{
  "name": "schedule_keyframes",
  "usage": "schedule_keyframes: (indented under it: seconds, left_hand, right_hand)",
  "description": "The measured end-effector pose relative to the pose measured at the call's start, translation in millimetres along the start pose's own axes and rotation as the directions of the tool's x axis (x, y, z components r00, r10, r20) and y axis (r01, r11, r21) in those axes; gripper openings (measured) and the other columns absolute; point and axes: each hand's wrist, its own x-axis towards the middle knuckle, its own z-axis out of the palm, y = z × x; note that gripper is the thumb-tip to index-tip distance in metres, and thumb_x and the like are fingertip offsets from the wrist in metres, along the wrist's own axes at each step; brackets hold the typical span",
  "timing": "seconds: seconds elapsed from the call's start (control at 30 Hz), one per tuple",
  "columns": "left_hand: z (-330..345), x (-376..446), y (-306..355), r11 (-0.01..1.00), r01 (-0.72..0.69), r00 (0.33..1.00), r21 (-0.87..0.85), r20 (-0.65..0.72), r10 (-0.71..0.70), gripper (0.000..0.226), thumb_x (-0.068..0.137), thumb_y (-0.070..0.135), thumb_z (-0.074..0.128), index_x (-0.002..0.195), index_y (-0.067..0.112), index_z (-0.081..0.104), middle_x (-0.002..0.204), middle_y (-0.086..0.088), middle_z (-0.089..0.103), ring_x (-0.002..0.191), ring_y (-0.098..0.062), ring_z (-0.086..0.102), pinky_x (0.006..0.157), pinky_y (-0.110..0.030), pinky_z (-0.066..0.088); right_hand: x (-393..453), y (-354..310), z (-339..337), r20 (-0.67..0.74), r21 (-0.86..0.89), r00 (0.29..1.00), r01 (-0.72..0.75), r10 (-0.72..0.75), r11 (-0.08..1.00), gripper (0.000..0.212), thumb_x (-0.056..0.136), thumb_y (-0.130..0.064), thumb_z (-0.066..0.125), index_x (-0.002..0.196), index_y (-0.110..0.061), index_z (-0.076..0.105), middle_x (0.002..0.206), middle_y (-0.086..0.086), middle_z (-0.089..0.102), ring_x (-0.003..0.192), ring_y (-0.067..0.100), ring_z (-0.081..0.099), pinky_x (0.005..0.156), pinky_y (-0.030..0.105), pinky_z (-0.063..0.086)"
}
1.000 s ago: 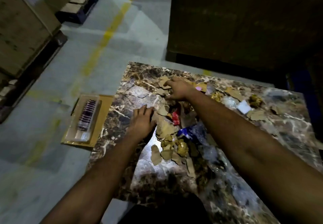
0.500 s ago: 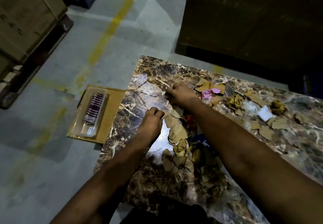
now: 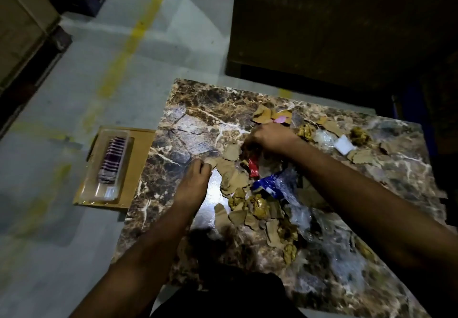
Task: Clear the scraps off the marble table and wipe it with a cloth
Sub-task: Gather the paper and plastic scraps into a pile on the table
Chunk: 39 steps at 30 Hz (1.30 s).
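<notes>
Curled fingers on both hands are working the litter: the left hand (image 3: pixel 197 176) pinches the edge of a torn brown cardboard scrap (image 3: pixel 215 162) at the near-left fringe of the heap, and the right hand (image 3: pixel 271 137), knuckles up, is closed over scraps at the heap's far side (what exactly sits under its fingers is hidden).

Taking the brown-veined marble table (image 3: pixel 193 109) as the landmark: nearest its front edge lie flat cardboard pieces, crumpled gold foil wads (image 3: pixel 260 207) and clear plastic film. Toward the table's middle sit a blue-and-white plastic wrapper (image 3: pixel 266 185) and a small red wrapper (image 3: pixel 253 167). The heap's long axis runs from the table's front edge away toward the right hand, between the two forearms.

Beyond the right hand, toward the table's far right, a looser scatter remains: a pink paper bit (image 3: pixel 281 119), a white square piece (image 3: pixel 344 144), more foil and cardboard. That scatter is nearer the right hand, so I judge that hand better placed to rake it toward the heap.

Off the table's left edge, on the floor, a striped purple-and-white cloth (image 3: pixel 111 161) lies in a clear plastic tray (image 3: pixel 125 144), on the left hand's side for the wiping not yet begun.
</notes>
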Motion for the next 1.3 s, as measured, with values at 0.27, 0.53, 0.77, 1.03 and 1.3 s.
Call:
schedule_keyframes:
  seconds: [0.27, 0.53, 0.77, 1.03, 1.3]
  left_hand:
    - [-22, 22, 51, 0.907, 0.032, 0.994, -0.419, -0.085, -0.075, 0.014, 0.102, 0.014, 0.055, 0.100, 0.000, 0.060, 0.107, -0.016, 0.047, 0.084, -0.019, 0.044, 0.075, -0.029, 0.036]
    - [-53, 34, 154, 0.796, -0.203, 0.975, -0.571, -0.192, 0.111, 0.009, 0.098, 0.012, 0.059, 0.102, 0.008, 0.065, 0.110, 0.002, 0.045, 0.096, -0.005, 0.044, 0.082, -0.004, 0.033]
    - [-24, 23, 214, 0.795, -0.264, 0.945, -0.546, 0.019, 0.327, 0.032, 0.107, 0.032, 0.038, 0.132, 0.023, 0.054, 0.132, -0.002, 0.057, 0.125, -0.021, 0.046, 0.109, -0.033, 0.032]
    - [-16, 16, 224, 0.913, -0.225, 0.942, -0.341, 0.163, 0.294, 0.046, 0.107, 0.044, 0.030, 0.152, 0.032, 0.034, 0.158, 0.001, 0.037, 0.148, -0.022, 0.027, 0.119, -0.053, 0.019]
    - [-42, 20, 234, 0.914, -0.272, 0.956, -0.303, 0.026, 0.293, 0.055, 0.101, 0.054, 0.027, 0.150, 0.032, 0.040, 0.159, -0.001, 0.038, 0.146, -0.025, 0.030, 0.117, -0.050, 0.018]
  right_hand:
    - [-120, 13, -6, -0.144, 0.180, 0.977, -0.133, 0.160, 0.975, 0.033, 0.089, -0.022, 0.073, 0.122, -0.025, 0.070, 0.118, -0.003, 0.068, 0.106, 0.018, 0.063, 0.081, 0.029, 0.050]
    - [-206, -2, 54, -0.229, 0.404, 0.870, -0.323, 0.436, 0.856, 0.039, 0.093, -0.028, 0.057, 0.131, -0.021, 0.065, 0.136, 0.003, 0.060, 0.119, 0.023, 0.055, 0.092, 0.032, 0.044]
    - [-195, -36, 105, -0.157, 0.626, 0.787, -0.388, 0.596, 0.677, 0.043, 0.098, -0.036, 0.044, 0.138, -0.021, 0.044, 0.134, 0.006, 0.057, 0.124, 0.025, 0.052, 0.106, 0.045, 0.038]
    - [-223, -12, 92, -0.151, 0.706, 0.837, -0.281, 0.526, 0.650, 0.066, 0.096, -0.063, 0.033, 0.149, -0.027, 0.019, 0.151, 0.005, 0.051, 0.137, 0.022, 0.049, 0.124, 0.051, 0.014]
    - [-334, 30, 106, -0.344, 0.792, 0.477, -0.314, 0.809, 0.523, 0.047, 0.098, -0.051, 0.045, 0.138, -0.029, 0.053, 0.135, 0.002, 0.060, 0.125, 0.024, 0.053, 0.103, 0.046, 0.044]
